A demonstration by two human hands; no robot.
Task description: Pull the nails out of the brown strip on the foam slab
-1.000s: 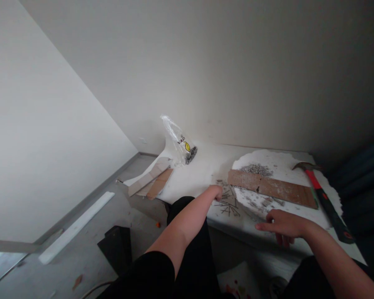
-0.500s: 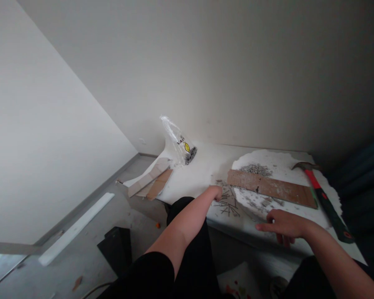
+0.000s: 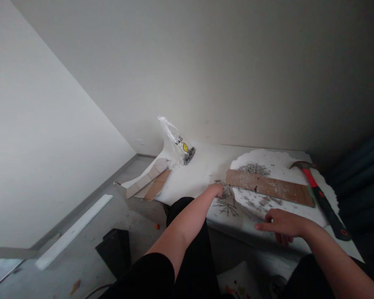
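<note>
1. The left hand (image 3: 217, 190) is stretched forward to the near left edge of a scatter of nails (image 3: 227, 203) on the white table (image 3: 202, 170); its fingers are curled under, and whether a nail is pinched between them cannot be told, since the fingertips are hidden behind the knuckles.
2. The right hand (image 3: 282, 224) is laid palm down at the near edge of the table, fingers loosely spread and gripping nothing; the lower fingers are bent over the edge and partly lost in shadow.
3. The nails are seen as thin dark lines crossing one another, just left of a round white sheet (image 3: 283, 162); single nails are too small to be counted.
4. A brown board (image 3: 269, 187) is laid across the sheet, dusted with pale grit; a grey heap of debris (image 3: 253, 168) is seen just behind its left end, but what it is made of cannot be made out.
5. A hammer (image 3: 321, 199) with a red and black handle is laid beside the board's right end, its head towards the wall.
6. A clear plastic bag (image 3: 177, 141) is stood at the far left of the table; its print is too blurred to be read.
7. Two loose strips (image 3: 151, 182) are seen overhanging the table's left end.
</note>
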